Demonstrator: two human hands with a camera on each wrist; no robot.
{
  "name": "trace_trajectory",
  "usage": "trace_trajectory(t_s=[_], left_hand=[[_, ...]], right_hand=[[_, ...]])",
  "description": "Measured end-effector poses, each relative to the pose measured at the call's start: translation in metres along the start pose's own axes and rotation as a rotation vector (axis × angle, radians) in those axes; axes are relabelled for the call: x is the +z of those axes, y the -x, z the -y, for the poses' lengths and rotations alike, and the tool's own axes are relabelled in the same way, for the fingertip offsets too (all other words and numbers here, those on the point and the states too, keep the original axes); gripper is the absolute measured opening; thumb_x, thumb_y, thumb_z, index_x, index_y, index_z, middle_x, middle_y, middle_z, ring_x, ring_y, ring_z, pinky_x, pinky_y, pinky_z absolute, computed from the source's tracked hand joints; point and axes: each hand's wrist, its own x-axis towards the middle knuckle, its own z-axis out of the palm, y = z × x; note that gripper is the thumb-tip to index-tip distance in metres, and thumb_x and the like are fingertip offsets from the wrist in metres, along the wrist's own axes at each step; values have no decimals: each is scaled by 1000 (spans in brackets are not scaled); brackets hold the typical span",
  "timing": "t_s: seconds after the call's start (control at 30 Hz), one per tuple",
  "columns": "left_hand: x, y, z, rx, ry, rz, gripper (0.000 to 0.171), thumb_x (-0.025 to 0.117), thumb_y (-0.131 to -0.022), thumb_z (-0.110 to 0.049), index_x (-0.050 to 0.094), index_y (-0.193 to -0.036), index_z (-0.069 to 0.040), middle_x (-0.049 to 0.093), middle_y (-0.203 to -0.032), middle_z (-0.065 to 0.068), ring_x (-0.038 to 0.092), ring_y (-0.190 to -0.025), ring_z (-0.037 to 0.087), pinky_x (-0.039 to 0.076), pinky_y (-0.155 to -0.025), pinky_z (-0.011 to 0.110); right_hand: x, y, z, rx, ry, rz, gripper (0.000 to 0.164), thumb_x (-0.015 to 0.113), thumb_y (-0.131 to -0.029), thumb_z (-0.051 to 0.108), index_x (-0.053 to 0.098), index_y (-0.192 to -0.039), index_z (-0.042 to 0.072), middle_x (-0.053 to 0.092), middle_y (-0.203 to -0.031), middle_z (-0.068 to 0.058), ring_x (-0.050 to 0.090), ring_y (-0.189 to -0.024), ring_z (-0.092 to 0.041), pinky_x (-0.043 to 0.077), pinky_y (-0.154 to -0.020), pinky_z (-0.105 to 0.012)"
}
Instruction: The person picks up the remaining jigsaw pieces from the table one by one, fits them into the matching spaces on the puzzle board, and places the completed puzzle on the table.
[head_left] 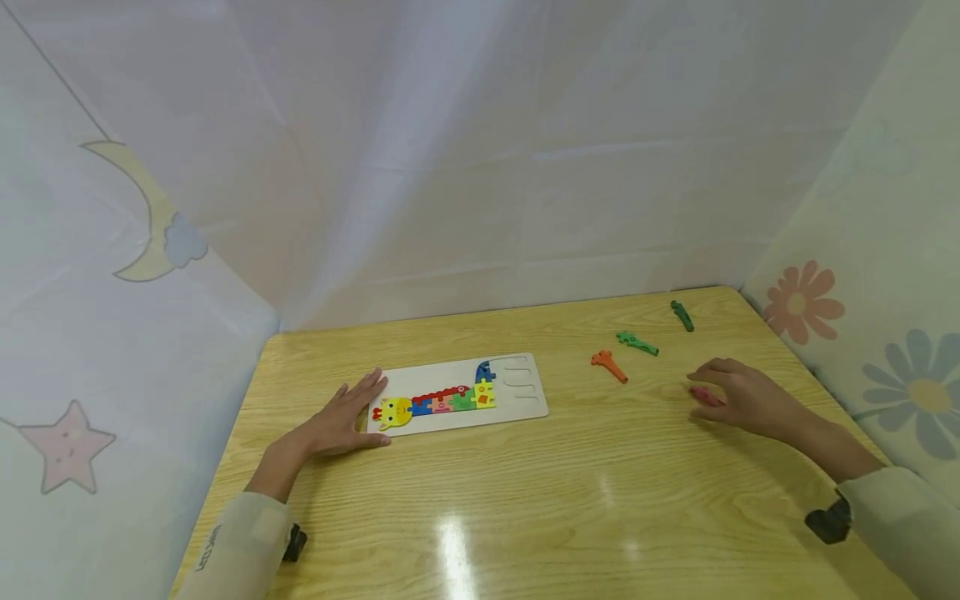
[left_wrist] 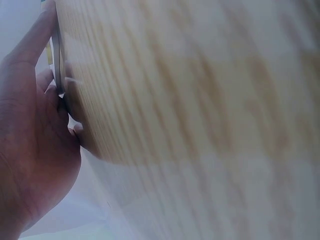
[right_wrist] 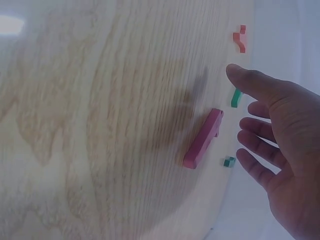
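A white puzzle board [head_left: 442, 425] lies on the table with a giraffe picture [head_left: 442, 402] partly filled by colourful pieces; several leg-shaped outlines at its right end hold no piece. My left hand [head_left: 347, 414] rests at the board's left end, fingers spread along the edge and thumb at the near corner. Over on the right, my right hand [head_left: 750, 400] hovers above a pink puzzle piece [right_wrist: 204, 139], with thumb and fingers apart around it. In the right wrist view that piece lies on the wood, apart from the fingers.
Beyond the right hand lie an orange piece [head_left: 610, 366], a light green piece [head_left: 637, 342] and a dark green piece [head_left: 682, 316]. The wooden table [head_left: 525, 500] meets pale fabric walls [head_left: 525, 167] at the back and sides.
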Motion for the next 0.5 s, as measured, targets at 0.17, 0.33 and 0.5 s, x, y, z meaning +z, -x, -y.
trace_trajectory(t_s=[0.17, 0.33, 0.5], left_hand=[[0, 1, -1, 1, 2, -2, 107, 77, -95, -51, 17, -169, -2, 6, -178, 19, 8, -163, 42, -3, -128, 67], [0, 0, 0, -4, 0, -1, 107, 76, -95, -52, 17, -169, -4, 6, -178, 18, 8, -163, 42, -3, -128, 66], [1, 0, 1, -6, 0, 0, 107, 76, -95, -52, 17, -170, -4, 6, -178, 18, 8, -163, 42, -3, -128, 66]], right_hand=[[-1, 5, -2, 36, -14, 31, 57, 102, -64, 23, 78, -109, -3, 72, -104, -15, 71, -91, -35, 62, -71, -50], [-1, 9, -7, 62, -16, 69, 54, 101, -67, 23, 78, -109, -3, 72, -105, -14, 71, -91, -34, 62, -71, -50], [0, 11, -13, 78, -29, 101, 55, 100, -68, 23, 78, -110, -3, 72, -104, -14, 70, -88, -32, 61, -67, -43]])
